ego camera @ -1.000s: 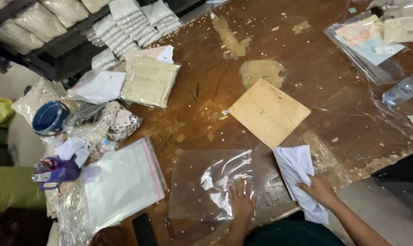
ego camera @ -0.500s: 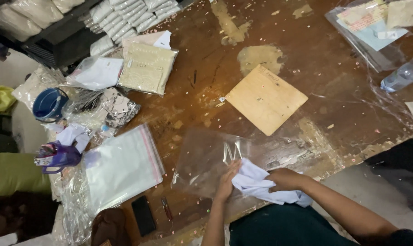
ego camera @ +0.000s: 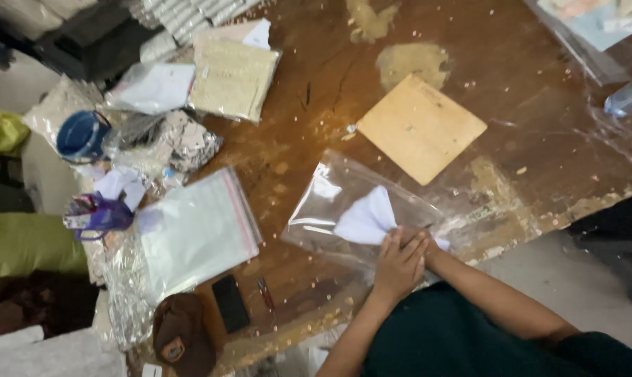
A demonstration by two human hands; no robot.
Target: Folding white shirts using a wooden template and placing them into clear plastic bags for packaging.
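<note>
**Sliding the white piece into the clear bag**

I am looking down at the worn wooden counter (ego camera: 469,42), scattered with crumbs and packing stock. Near its front edge a clear plastic bag (ego camera: 330,202) is lying flat, its mouth toward me. A folded white piece (ego camera: 365,218) is sitting partly inside it, as far as I can judge. My left hand (ego camera: 398,264) is pressing flat over the bag's mouth; my right hand (ego camera: 433,246) is tucked together with it, mostly hidden, so I cannot tell its grip. I judge the insertion half done: next calls for pushing the piece deeper without creasing the film. A tan square board (ego camera: 420,127) is lying just beyond.
</note>
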